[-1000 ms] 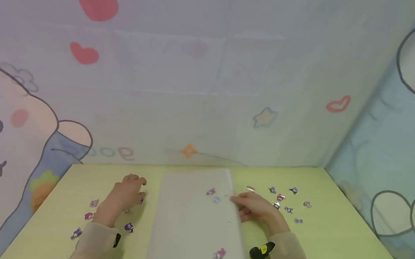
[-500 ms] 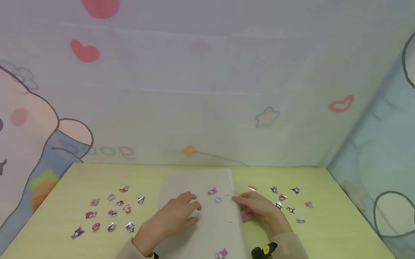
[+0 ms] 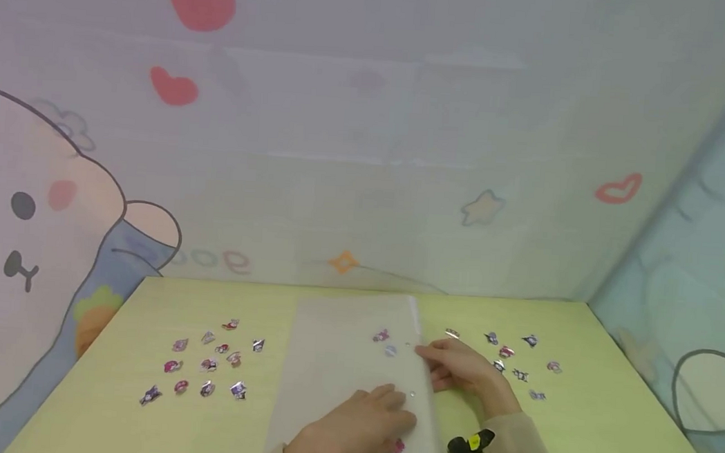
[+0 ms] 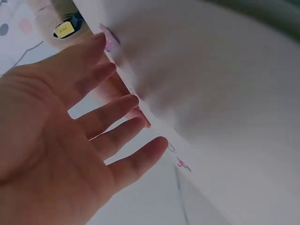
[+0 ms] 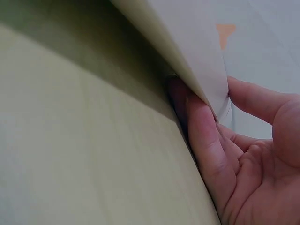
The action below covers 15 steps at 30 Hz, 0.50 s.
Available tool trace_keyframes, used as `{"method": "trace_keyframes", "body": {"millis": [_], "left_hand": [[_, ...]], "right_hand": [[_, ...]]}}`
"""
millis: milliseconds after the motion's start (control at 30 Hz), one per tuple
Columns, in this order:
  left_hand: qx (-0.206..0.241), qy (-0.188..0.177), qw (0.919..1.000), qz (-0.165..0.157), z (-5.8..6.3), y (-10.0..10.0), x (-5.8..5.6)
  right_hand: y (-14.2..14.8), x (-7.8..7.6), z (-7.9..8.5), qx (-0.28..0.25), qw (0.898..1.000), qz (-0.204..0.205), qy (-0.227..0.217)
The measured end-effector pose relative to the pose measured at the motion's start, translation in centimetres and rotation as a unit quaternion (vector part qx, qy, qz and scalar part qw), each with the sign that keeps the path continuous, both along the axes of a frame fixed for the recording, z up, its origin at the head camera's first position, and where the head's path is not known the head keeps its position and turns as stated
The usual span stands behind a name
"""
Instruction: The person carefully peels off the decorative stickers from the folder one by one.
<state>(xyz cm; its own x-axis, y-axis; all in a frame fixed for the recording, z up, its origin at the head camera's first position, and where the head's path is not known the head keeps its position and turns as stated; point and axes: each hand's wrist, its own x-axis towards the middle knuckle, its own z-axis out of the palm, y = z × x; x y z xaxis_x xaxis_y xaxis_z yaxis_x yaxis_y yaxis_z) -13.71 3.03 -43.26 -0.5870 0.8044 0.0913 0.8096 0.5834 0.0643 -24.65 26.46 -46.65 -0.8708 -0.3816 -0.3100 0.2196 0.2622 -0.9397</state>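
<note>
A flat white book-like pad (image 3: pixel 330 349) lies in the middle of the table in the head view. My right hand (image 3: pixel 468 371) pinches its right edge; in the right wrist view the thumb (image 5: pixel 253 98) is on top and curled fingers (image 5: pixel 206 131) are underneath. My left hand (image 3: pixel 356 427) is low over the pad's near right part, fingers spread and relaxed in the left wrist view. A pink sticker (image 3: pixel 396 448) shows by its fingers, partly hidden. Farther up the pad are another pink sticker (image 3: pixel 381 335), a pale round one (image 3: pixel 390 351) and small dots.
Several small cartoon stickers (image 3: pixel 208 365) are scattered on the yellow table (image 3: pixel 102 404) left of the pad. More stickers (image 3: pixel 506 351) lie to the right, beyond my right hand. A printed cloth (image 3: pixel 342 149) hangs behind the table.
My left hand has moved right, from the left-hand stickers to over the pad's near right part by the pink sticker. The right hand keeps its hold on the edge.
</note>
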Motion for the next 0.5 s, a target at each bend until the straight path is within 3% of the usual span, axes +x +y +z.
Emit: {"method": "trace_keyframes", "body": {"millis": [267,500], "left_hand": [[0.013,0.009,0.9995,-0.026,-0.08,0.66,0.43],[0.005,0.028,0.9992,-0.030,-0.24,0.98,0.36]], "right_hand": [[0.00,-0.13,-0.67,-0.016,1.000,-0.006,-0.015],[0.14,0.13,-0.21,-0.018,1.000,-0.007,-0.020]]}}
